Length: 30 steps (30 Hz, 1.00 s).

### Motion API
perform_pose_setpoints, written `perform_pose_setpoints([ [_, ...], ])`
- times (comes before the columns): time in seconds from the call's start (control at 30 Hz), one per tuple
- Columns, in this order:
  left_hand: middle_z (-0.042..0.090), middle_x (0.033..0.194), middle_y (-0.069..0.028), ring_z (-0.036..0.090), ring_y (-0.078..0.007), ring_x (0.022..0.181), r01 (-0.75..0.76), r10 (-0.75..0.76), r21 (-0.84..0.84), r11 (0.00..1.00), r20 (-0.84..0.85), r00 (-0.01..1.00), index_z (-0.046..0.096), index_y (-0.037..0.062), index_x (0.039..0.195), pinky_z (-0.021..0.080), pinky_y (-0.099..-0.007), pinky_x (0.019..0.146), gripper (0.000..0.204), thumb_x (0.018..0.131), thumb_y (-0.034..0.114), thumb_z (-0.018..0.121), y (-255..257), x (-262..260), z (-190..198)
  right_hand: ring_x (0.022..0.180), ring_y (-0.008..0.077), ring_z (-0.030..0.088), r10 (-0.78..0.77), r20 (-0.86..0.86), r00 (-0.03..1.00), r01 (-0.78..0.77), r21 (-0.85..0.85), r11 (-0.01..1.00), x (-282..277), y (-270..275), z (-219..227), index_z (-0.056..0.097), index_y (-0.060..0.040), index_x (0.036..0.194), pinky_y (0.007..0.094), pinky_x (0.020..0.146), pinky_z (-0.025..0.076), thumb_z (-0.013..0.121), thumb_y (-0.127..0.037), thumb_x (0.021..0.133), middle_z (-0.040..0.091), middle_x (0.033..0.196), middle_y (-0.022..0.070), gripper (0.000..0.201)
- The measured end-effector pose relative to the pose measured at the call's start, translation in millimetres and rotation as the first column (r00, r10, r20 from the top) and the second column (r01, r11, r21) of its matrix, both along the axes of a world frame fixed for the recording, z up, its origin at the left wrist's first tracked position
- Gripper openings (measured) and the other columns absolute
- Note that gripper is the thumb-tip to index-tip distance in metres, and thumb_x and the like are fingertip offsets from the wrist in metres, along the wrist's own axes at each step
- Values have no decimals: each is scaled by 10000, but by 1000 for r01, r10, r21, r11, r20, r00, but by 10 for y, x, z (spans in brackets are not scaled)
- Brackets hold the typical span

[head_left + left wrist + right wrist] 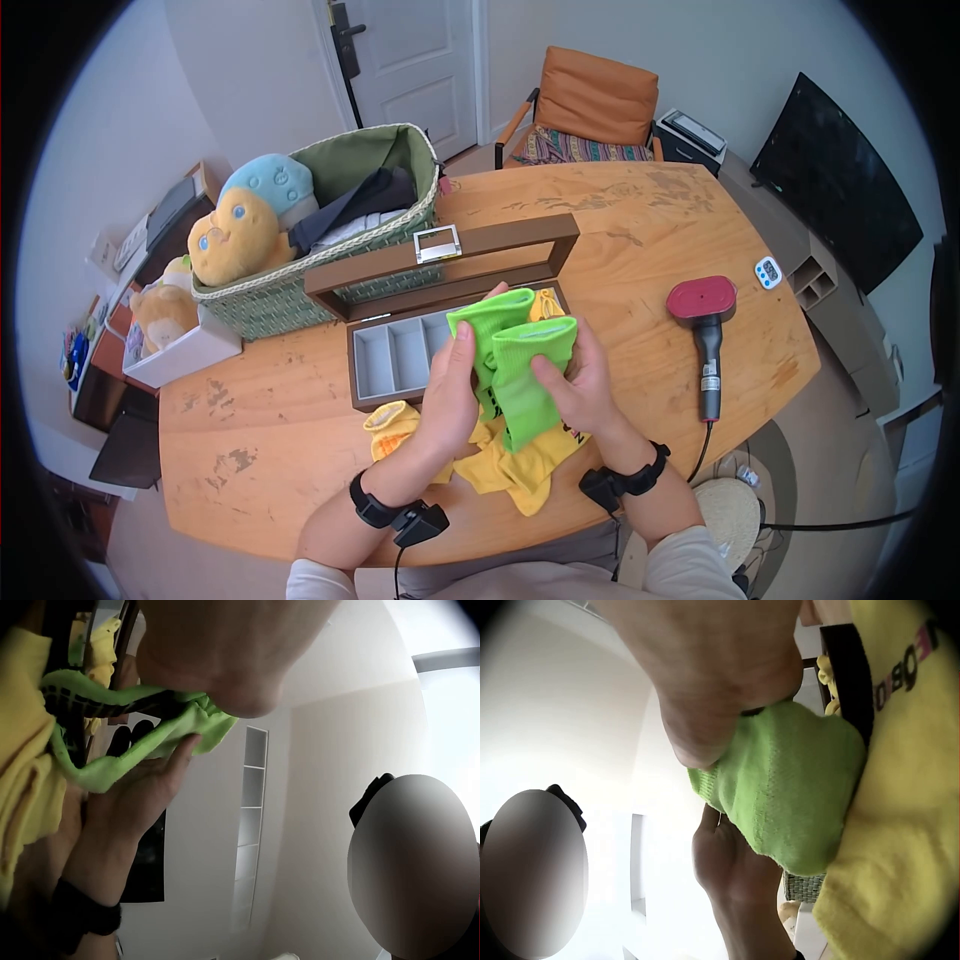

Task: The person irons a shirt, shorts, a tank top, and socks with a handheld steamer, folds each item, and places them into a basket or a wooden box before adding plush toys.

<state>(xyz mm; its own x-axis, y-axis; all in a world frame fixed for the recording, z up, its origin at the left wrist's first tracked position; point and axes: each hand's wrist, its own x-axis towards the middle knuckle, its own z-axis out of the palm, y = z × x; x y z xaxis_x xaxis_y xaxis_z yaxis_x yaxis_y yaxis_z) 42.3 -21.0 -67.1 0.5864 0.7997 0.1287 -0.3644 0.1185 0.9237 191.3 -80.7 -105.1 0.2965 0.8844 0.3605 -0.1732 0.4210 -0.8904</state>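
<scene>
A pair of bright green socks [528, 385] is held up over the table, cuffs toward the far side. My left hand [452, 385] pinches one sock at its cuff, thumb on top. The other sock's cuff is gripped by my right hand [580, 385], its thumb pressed on the ribbing. In the right wrist view the green sock [795, 787] hangs down, its toe close to yellow cloth. Beneath them lie yellow socks [520, 475] with dark lettering, and another yellow sock [392, 420] sits left of these. Behind the hands stands an open brown box [362, 375] with grey compartments.
A woven basket [250, 310] with plush toys and dark cloth stands at the back left, beside a white bin [200, 352]. A handheld steamer [708, 340] with a cord lies at right, near a small timer [767, 272]. The box lid [340, 285] stands raised.
</scene>
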Motion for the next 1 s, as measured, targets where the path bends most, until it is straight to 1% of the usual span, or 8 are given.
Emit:
perform_pose_setpoints([
  [0.23,490,1474,-123,488,-232,1347,121,-100,-212,970,111,989,307,82,1567,401,-385,1131,631,1092,497,314,44,-8,-66,1044,223,630,105,345,933,-178,186,966,144,26,98,679,-15,1012,325,896,505,732,1,843,637,1100,122,178],
  [0.4,518,1413,-120,528,-187,1270,187,-193,-243,952,-3,981,334,55,1543,435,-332,1071,576,1106,429,353,52,-85,-182,1010,242,618,-212,527,823,116,210,971,27,-33,188,716,-42,981,348,905,499,711,-89,898,609,1109,126,96],
  [0.47,493,1425,-115,504,-175,1290,267,-263,124,956,-51,963,314,52,1544,442,-333,1062,561,1077,297,505,33,-119,-173,987,223,608,-239,514,824,109,269,957,71,3,161,690,-32,1033,333,871,495,688,-160,930,597,1101,123,165],
  [0.57,473,1444,-109,475,-167,1315,298,-261,333,895,-150,954,285,38,1554,456,-340,1044,616,1033,165,589,-37,-157,46,931,184,570,-222,410,885,116,268,956,66,-16,118,610,2,1158,301,798,471,633,-269,984,578,1082,111,322],
  [0.73,492,1430,-106,504,-158,1275,270,-238,199,942,-170,956,319,41,1539,486,-331,1003,583,1029,141,584,4,-123,20,813,147,492,-123,367,922,74,145,987,119,-41,131,457,57,1300,271,705,413,615,-298,1003,564,1073,93,489],
  [0.8,521,1405,-111,535,-158,1239,273,-230,228,935,-198,953,349,44,1526,497,-326,985,548,1037,154,570,21,-122,8,736,154,457,-299,455,839,185,277,943,90,10,83,485,51,1273,281,692,410,640,-281,993,568,1091,112,462],
  [0.9,666,1121,-135,660,-168,967,291,-174,418,860,-296,939,471,29,1411,541,-328,808,404,1036,146,565,46,-115,4,780,169,521,-467,653,596,203,440,875,187,42,64,481,37,1287,295,727,442,682,-265,968,576,1107,132,483],
  [1.0,648,780,-123,640,-210,659,244,-15,493,835,-423,906,536,6,1266,495,-362,617,269,1045,158,539,62,-140,47,912,182,586,-485,595,641,224,460,859,194,66,-74,519,16,1286,311,799,484,709,-283,956,590,1138,129,485],
])
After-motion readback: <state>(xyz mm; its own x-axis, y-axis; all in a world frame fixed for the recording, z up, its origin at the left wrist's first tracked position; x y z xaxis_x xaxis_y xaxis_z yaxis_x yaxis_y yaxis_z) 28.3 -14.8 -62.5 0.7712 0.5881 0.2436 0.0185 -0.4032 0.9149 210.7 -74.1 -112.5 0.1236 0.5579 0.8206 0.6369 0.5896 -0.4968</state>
